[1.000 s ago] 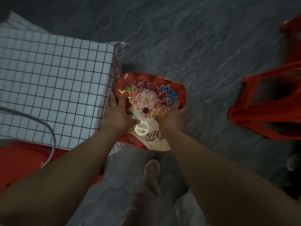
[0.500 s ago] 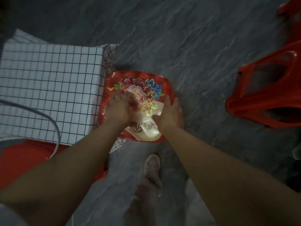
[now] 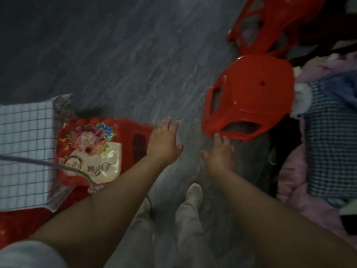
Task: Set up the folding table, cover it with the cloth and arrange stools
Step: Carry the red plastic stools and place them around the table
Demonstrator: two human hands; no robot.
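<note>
**A:** What has changed on your feed?

**B:** Half a second ago I had both hands pressed on the flowered stool; now they are off it; that stool sits upright at nine o'clock, tucked against the corner of the checked cloth that already covers the folding table; I judge that one placed.

**A:** And the hands?

**B:** My left hand is spread flat, fingers apart, holding nothing, in the air just past the flowered stool's right edge; my right hand is also spread, its fingertips touching or nearly touching the lower rim of a plain red stool at one o'clock; the blur keeps me from telling which, and it is not clamped on anything.

**A:** That stool stands ready?

**B:** It tilts, seat towards me, leaning by a heap of bedding at three o'clock; another red stool lies beyond it at twelve; so I reckon the table and cloth are done, and the stools are part-way; next I would grip the tilted one with both hands.
</note>
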